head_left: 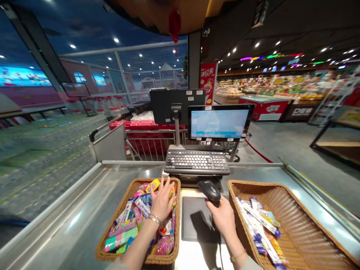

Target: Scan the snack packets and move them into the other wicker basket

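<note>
My left hand (161,200) lies with fingers spread on the colourful snack packets (132,221) that fill the left wicker basket (104,252). It touches the packets near the basket's far end without gripping any. My right hand (223,216) is closed around the handle of a black barcode scanner (209,189), held over a dark grey pad (194,219) between the baskets. The right wicker basket (303,225) holds several long packets (260,225) along its left side.
A keyboard (197,162) sits just beyond the baskets on the steel checkout counter (84,210). Behind it stand a lit screen (219,123) and the back of a second monitor (176,105). Red shopping baskets and metal railings lie further back, with shop aisles to the right.
</note>
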The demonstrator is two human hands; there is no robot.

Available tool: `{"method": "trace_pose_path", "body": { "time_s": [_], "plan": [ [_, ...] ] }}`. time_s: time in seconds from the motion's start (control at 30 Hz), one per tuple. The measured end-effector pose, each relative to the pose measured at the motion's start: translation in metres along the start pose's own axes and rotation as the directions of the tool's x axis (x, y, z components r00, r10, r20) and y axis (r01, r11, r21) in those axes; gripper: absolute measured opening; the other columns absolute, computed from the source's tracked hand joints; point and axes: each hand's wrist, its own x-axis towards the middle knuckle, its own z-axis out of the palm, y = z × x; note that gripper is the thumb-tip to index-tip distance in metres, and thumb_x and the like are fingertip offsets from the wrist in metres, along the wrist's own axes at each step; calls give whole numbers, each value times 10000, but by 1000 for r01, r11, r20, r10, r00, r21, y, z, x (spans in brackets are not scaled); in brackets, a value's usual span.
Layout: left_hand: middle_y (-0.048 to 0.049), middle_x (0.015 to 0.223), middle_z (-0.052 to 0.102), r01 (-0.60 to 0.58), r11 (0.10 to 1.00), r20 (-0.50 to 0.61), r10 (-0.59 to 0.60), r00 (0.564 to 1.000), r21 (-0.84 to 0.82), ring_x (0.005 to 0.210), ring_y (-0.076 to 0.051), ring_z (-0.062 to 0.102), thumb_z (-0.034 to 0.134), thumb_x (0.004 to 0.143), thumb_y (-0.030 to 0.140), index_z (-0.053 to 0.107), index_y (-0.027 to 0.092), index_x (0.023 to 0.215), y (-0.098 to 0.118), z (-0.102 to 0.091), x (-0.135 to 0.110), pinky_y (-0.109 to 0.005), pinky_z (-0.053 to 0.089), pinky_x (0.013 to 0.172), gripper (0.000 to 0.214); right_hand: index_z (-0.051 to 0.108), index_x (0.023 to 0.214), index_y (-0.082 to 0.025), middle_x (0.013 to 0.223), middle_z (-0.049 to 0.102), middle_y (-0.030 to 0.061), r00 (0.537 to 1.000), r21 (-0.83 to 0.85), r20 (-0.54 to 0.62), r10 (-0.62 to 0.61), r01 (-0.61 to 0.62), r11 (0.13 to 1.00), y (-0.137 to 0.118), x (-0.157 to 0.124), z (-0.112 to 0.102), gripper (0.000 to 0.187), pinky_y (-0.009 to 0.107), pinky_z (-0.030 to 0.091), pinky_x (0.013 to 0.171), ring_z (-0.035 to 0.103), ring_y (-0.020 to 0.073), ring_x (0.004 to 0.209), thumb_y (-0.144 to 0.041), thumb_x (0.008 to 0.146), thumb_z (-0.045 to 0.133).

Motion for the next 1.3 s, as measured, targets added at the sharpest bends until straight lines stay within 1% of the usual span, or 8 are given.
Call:
{"method": "trace_pose_path", "body": {
  "time_s": [0.13,0.27,0.37,0.5,0.73,0.9,1.07,1.3],
  "plan": [
    [-148,1495,432,99,994,-7,-99,995,41,1437,-356,292,525,906,320,483,254,1385,-24,-5,-18,-749,48,1101,486,749,883,-182,1148,685,129,997,16,61,-52,51,999,-3,-7,20,365,419,447,972,604,300,1109,-430,669,589],
    [-145,1508,413,197,978,10,-198,980,63,1444,-355,277,524,907,328,453,276,1409,-44,-12,-35,-758,42,1092,510,753,835,-203,1070,711,110,987,37,125,-102,99,994,-10,-14,34,319,423,424,1024,547,302,1206,-416,661,591],
    [-136,1516,403,254,964,23,-256,966,76,1449,-354,264,527,906,316,431,290,1423,-54,-16,-45,-765,41,1085,526,755,808,-212,1039,722,104,978,40,174,-118,113,993,-16,-19,43,288,417,433,1027,545,305,1215,-399,657,596],
    [-140,1521,394,301,948,52,-308,950,108,1447,-362,267,533,900,311,476,273,1390,-66,-20,-58,-774,38,1077,494,761,810,-210,1064,718,106,966,32,229,-117,112,993,-21,-26,51,286,414,451,1017,564,306,1201,-389,651,605],
    [-104,1523,400,374,917,116,-390,913,139,1457,-349,246,536,895,299,492,285,1372,-85,-25,-77,-782,16,1065,479,770,868,-217,1115,708,99,947,18,297,-120,121,993,-20,-34,61,312,409,455,1017,560,300,1213,-378,649,618],
    [-102,1526,402,329,933,173,-352,920,149,1454,-356,248,588,875,295,505,340,1356,-109,-32,-86,-781,19,1059,491,769,886,-205,1109,710,106,939,26,318,-134,133,991,-16,-36,69,325,412,436,1036,537,299,1238,-379,660,613],
    [-63,1549,371,256,956,286,-288,914,144,1472,-356,191,662,841,331,556,417,1291,-137,-35,-80,-774,-61,1052,470,767,901,-201,1107,711,105,931,28,335,-148,147,989,-13,-38,75,324,401,435,1031,532,289,1243,-379,671,623],
    [-15,1540,395,32,998,372,-46,927,45,1476,-351,177,750,765,382,674,361,1023,-158,-16,-62,-733,-198,1031,270,767,899,-190,1130,700,122,935,4,335,-115,121,993,-14,-36,74,340,424,425,1046,526,304,1248,-398,670,624]
  ]
}}
